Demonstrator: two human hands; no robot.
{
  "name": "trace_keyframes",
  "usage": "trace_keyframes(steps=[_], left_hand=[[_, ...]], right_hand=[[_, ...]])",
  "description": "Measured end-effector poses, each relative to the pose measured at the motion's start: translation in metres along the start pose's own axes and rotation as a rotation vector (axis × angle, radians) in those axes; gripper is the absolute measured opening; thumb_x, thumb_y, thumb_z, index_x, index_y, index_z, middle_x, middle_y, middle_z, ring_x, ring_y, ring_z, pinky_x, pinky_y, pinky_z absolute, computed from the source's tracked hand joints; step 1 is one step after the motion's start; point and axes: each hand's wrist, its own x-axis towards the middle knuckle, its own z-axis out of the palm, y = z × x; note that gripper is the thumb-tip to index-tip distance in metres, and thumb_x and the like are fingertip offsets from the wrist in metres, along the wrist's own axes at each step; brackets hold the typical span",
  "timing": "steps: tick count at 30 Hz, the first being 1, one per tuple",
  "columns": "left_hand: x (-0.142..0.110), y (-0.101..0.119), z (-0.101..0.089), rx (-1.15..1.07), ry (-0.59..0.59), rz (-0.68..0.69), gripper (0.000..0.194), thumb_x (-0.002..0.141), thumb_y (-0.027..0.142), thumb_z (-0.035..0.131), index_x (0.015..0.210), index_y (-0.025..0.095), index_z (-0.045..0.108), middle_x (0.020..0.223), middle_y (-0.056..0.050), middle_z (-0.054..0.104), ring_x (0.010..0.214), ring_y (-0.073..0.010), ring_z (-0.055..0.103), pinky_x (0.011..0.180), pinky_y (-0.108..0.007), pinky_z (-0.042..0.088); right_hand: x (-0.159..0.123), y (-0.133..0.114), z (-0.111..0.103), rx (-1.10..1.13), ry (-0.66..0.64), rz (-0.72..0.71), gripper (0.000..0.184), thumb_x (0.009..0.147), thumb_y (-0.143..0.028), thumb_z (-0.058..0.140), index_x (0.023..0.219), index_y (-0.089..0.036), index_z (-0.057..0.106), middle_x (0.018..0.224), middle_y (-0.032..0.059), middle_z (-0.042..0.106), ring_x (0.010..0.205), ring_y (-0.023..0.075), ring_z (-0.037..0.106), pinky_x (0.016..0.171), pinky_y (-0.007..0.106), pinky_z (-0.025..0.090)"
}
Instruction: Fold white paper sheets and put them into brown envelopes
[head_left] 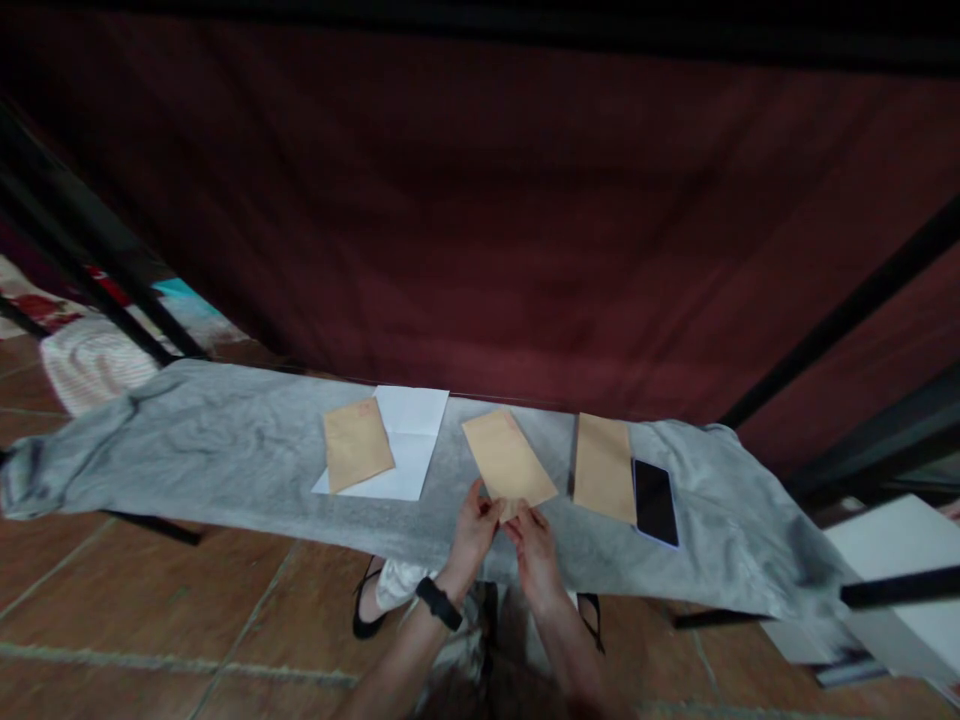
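Note:
A brown envelope (507, 460) lies slanted in the middle of the grey cloth (225, 450). My left hand (474, 522), with a black watch on its wrist, pinches the envelope's near end. My right hand (531, 535) pinches the same end right beside it. Both hands have their fingers closed on the envelope's edge. To the left, a second brown envelope (357, 443) rests on a white sheet of paper (409, 430). A third brown envelope (604, 467) lies to the right, next to a black phone (655, 501).
The grey cloth covers a narrow bench above a brown tiled floor (150, 610). A dark red curtain (480, 220) hangs behind. Black metal bars (840, 320) cross at left and right. A white board (892, 550) sits at the lower right. Feet in sandals (371, 600) show below.

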Motion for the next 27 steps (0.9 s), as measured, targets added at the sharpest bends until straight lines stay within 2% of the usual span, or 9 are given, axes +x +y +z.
trace_keyframes(steps=[2,5,7,10,13,15,19,22,27], left_hand=[[0.007,-0.001,-0.007,0.092,-0.02,-0.019,0.063,0.076,0.034,0.075,0.133,0.014,0.058,0.065,0.005,0.064,0.052,-0.0127,0.058,0.052,-0.023,0.045],[0.015,0.001,-0.019,0.225,-0.058,-0.033,0.061,0.079,0.027,0.064,0.137,0.013,0.054,0.059,0.007,0.06,0.041,-0.0108,0.049,0.044,-0.021,0.038],[0.016,0.001,-0.027,0.331,-0.05,0.018,0.058,0.081,0.022,0.058,0.138,0.012,0.054,0.058,0.006,0.059,0.042,-0.0115,0.049,0.045,-0.021,0.038],[0.012,-0.004,-0.036,0.507,-0.013,0.112,0.053,0.083,0.016,0.053,0.136,0.014,0.056,0.071,0.001,0.068,0.057,-0.0147,0.062,0.057,-0.024,0.047],[0.004,-0.009,-0.038,0.743,0.028,0.205,0.049,0.087,0.013,0.049,0.135,0.016,0.059,0.097,-0.008,0.073,0.084,-0.0202,0.07,0.078,-0.031,0.055],[0.001,-0.01,-0.034,0.939,0.05,0.325,0.047,0.092,0.014,0.045,0.137,0.017,0.059,0.114,-0.012,0.07,0.102,-0.0242,0.069,0.092,-0.038,0.054],[0.02,-0.012,-0.01,1.188,-0.063,0.578,0.045,0.103,0.03,0.042,0.144,0.018,0.054,0.15,-0.016,0.053,0.142,-0.0301,0.047,0.114,-0.048,0.042],[0.055,-0.018,0.01,1.339,-0.147,0.601,0.055,0.106,0.043,0.036,0.151,0.014,0.047,0.163,-0.017,0.039,0.154,-0.032,0.03,0.122,-0.053,0.031],[0.116,-0.018,0.029,1.466,-0.161,0.575,0.063,0.107,0.047,0.026,0.159,0.013,0.035,0.165,-0.015,0.035,0.156,-0.0289,0.025,0.127,-0.052,0.02]], right_hand=[[-0.002,0.007,-0.003,-0.048,-0.032,0.092,0.052,0.068,-0.07,0.074,0.084,-0.021,0.07,0.08,0.0052,0.075,0.07,0.0202,0.071,0.067,0.033,0.06],[0.001,0.01,-0.016,-0.308,-0.167,0.167,0.049,0.075,-0.069,0.066,0.08,-0.02,0.072,0.073,0.0051,0.073,0.058,0.0188,0.067,0.058,0.033,0.059],[0.004,0.007,-0.027,-0.454,-0.207,0.108,0.045,0.083,-0.064,0.061,0.082,-0.021,0.074,0.074,0.0053,0.074,0.059,0.0193,0.067,0.058,0.033,0.058],[0.005,0.0,-0.046,-0.785,-0.175,-0.314,0.038,0.099,-0.047,0.048,0.107,-0.024,0.076,0.106,0.0086,0.078,0.095,0.0237,0.073,0.087,0.039,0.06],[0.003,-0.004,-0.059,-1.22,-0.299,-0.738,0.042,0.105,-0.033,0.04,0.14,-0.025,0.062,0.144,0.0069,0.064,0.133,0.0235,0.058,0.116,0.045,0.042],[0.001,-0.003,-0.062,-1.398,-0.384,-0.841,0.045,0.105,-0.029,0.041,0.149,-0.025,0.053,0.153,0.0045,0.056,0.14,0.0223,0.052,0.123,0.046,0.034],[0.0,0.006,-0.061,-1.541,-0.335,-0.875,0.046,0.106,-0.028,0.042,0.151,-0.022,0.051,0.154,0.0051,0.053,0.144,0.023,0.048,0.126,0.049,0.024],[0.001,0.01,-0.058,-1.575,-0.324,-0.877,0.046,0.106,-0.031,0.043,0.149,-0.021,0.053,0.152,0.0065,0.056,0.142,0.0231,0.05,0.125,0.047,0.025],[0.0,0.007,-0.054,-1.574,-0.295,-0.884,0.045,0.107,-0.03,0.041,0.15,-0.021,0.052,0.15,0.0055,0.058,0.14,0.0206,0.052,0.124,0.042,0.026]])
